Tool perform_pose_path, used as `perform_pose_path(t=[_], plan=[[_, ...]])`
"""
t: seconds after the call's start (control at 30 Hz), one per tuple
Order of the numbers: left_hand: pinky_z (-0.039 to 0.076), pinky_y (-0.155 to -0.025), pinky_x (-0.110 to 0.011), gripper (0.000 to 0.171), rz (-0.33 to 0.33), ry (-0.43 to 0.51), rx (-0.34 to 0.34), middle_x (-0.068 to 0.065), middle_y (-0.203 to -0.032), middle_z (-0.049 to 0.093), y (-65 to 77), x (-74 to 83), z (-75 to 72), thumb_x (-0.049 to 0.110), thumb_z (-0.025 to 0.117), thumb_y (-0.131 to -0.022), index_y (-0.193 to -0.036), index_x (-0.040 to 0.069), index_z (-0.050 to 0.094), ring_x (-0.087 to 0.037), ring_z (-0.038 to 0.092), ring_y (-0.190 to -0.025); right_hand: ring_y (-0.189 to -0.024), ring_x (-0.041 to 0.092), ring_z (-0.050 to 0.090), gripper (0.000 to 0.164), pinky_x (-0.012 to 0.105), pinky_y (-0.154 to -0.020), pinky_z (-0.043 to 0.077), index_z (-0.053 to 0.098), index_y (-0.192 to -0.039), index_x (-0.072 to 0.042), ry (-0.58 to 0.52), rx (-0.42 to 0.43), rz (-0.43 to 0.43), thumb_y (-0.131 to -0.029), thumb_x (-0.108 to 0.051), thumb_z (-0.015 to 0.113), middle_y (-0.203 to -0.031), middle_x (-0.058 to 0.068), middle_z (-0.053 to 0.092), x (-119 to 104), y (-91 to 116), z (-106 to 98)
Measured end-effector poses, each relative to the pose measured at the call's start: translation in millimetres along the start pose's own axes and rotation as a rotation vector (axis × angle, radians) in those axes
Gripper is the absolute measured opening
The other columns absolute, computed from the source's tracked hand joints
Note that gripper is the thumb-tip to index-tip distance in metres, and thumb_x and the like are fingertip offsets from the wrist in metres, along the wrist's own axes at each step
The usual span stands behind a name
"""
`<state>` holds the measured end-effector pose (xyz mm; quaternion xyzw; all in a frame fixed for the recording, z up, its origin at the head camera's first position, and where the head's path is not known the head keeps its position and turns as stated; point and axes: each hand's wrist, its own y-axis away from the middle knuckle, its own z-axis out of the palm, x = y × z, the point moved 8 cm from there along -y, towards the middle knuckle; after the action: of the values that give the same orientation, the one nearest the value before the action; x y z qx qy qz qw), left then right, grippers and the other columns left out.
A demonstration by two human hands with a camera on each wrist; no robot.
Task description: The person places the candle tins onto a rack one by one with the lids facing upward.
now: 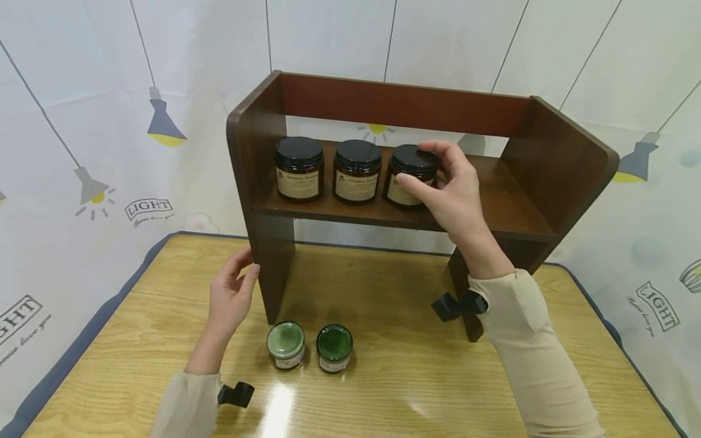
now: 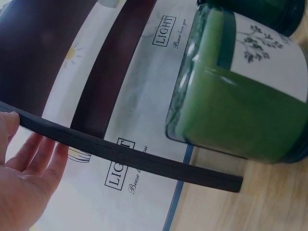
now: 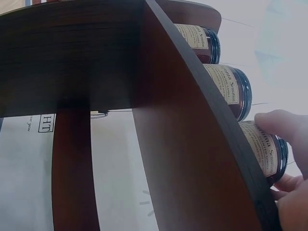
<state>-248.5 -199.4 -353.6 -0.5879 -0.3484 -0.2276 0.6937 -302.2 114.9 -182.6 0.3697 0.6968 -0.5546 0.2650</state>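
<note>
Three brown scented-candle jars with black lids and cream labels stand in a row on the upper board of a dark wooden shelf [image 1: 509,188]: a left jar [image 1: 299,168], a middle jar [image 1: 358,171] and a right jar [image 1: 412,159]. My right hand [image 1: 457,194] grips the right jar, thumb on its label and fingers round the far side, partly hidden. Lower down, my left hand [image 1: 232,298] touches the shelf's left side panel [image 2: 144,156], thumb at the front edge and relaxed fingers against the outer face.
On the wooden table [image 1: 394,389], a light green candle jar [image 1: 286,342] and a dark green candle jar [image 1: 334,345] stand in front of the shelf's left foot. A white curtain [image 1: 208,55] printed with lamps hangs behind and at both sides.
</note>
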Motion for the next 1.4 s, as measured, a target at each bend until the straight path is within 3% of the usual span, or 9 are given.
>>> perform_pose_path(t=[0.2,0.47,0.67,0.93,1.17,1.4], plan=[[0.049,-0.078,-0.012,0.027,0.009,0.005,0.001,0.011,-0.104,0.061,0.6,-1.5,-1.1,-0.022,0.049,-0.084,-0.111,-0.024,0.049,-0.005,0.057,-0.095,-0.105,0.017,0.051,0.049,0.02,-0.085,0.046,0.048,-0.124,0.001,0.007,0.006,0.0,-0.08,-0.002,0.071,-0.119,0.014,0.052,-1,0,1],[0.05,-0.079,-0.014,0.026,0.005,-0.006,-0.007,0.012,-0.104,0.061,0.8,-0.8,-0.3,-0.021,0.049,-0.085,-0.111,-0.024,0.05,-0.005,0.057,-0.096,-0.115,0.017,0.049,0.05,0.03,-0.103,0.038,0.047,-0.125,0.004,-0.067,0.152,-0.109,-0.081,0.001,0.069,-0.122,0.005,0.051,-15,15,-11],[0.05,-0.079,-0.014,0.027,0.008,-0.006,-0.01,0.012,-0.105,0.061,0.2,-0.2,0.1,-0.021,0.049,-0.085,-0.112,-0.024,0.049,-0.005,0.057,-0.097,-0.121,0.023,0.046,0.047,0.034,-0.107,0.034,0.049,-0.12,0.004,-0.197,0.225,-0.18,-0.078,0.01,0.066,-0.123,0.01,0.049,-27,33,-17],[0.049,-0.079,-0.013,0.027,0.004,-0.011,-0.01,0.013,-0.105,0.061,-0.2,2.1,1.0,-0.021,0.049,-0.085,-0.112,-0.023,0.05,-0.004,0.056,-0.097,-0.119,0.025,0.047,0.046,0.035,-0.105,0.035,0.051,-0.118,0.003,-0.226,0.209,-0.232,-0.076,0.014,0.065,-0.121,0.012,0.051,-36,57,-16],[0.049,-0.078,-0.013,0.027,-0.004,-0.023,-0.011,0.013,-0.105,0.06,0.0,0.7,0.6,-0.02,0.05,-0.086,-0.112,-0.022,0.051,-0.004,0.057,-0.097,-0.12,0.029,0.049,0.043,0.039,-0.103,0.038,0.05,-0.115,0.012,-0.164,0.18,-0.333,-0.075,0.014,0.067,-0.119,0.011,0.053,-41,82,-7],[0.049,-0.078,-0.012,0.028,-0.012,-0.032,-0.008,0.014,-0.105,0.06,0.0,-1.1,0.2,-0.021,0.05,-0.085,-0.113,-0.022,0.051,-0.003,0.056,-0.097,-0.12,0.032,0.047,0.047,0.038,-0.103,0.039,0.047,-0.114,0.017,-0.142,0.124,-0.302,-0.072,0.019,0.066,-0.121,0.014,0.052,-34,97,4]])
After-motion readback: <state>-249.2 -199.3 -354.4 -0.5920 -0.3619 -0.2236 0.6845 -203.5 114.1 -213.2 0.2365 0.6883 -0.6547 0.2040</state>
